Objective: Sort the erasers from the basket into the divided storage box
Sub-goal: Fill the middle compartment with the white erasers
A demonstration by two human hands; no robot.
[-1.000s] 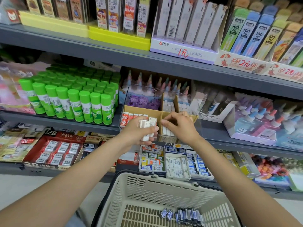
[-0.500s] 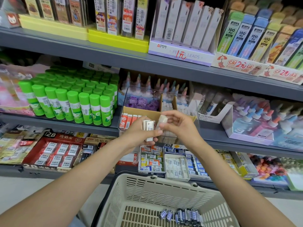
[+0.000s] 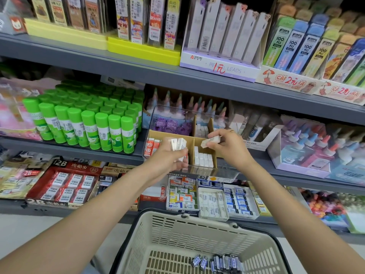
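Observation:
A clear divided storage box [image 3: 227,171] with cardboard partitions sits on the middle shelf. My left hand [image 3: 167,159] grips a small stack of white erasers [image 3: 178,144] in front of the box's left compartments. My right hand [image 3: 229,145] pinches a single white eraser [image 3: 210,141] above the front middle compartment, where white erasers [image 3: 203,158] stand in rows. Red-sleeved erasers [image 3: 151,148] fill the front left compartment and purple ones [image 3: 170,126] the back left. A beige basket [image 3: 177,226] below holds several blue-sleeved erasers [image 3: 217,263].
Green glue sticks [image 3: 88,123] stand left of the box, glue bottles [image 3: 316,147] to its right. Trays of boxed erasers [image 3: 211,200] line the lower shelf. Pencil-lead boxes [image 3: 221,64] sit on the upper shelf.
My right hand took one white eraser from the stack in my left hand and carried it right, over the box's middle compartment. My left hand stayed almost still.

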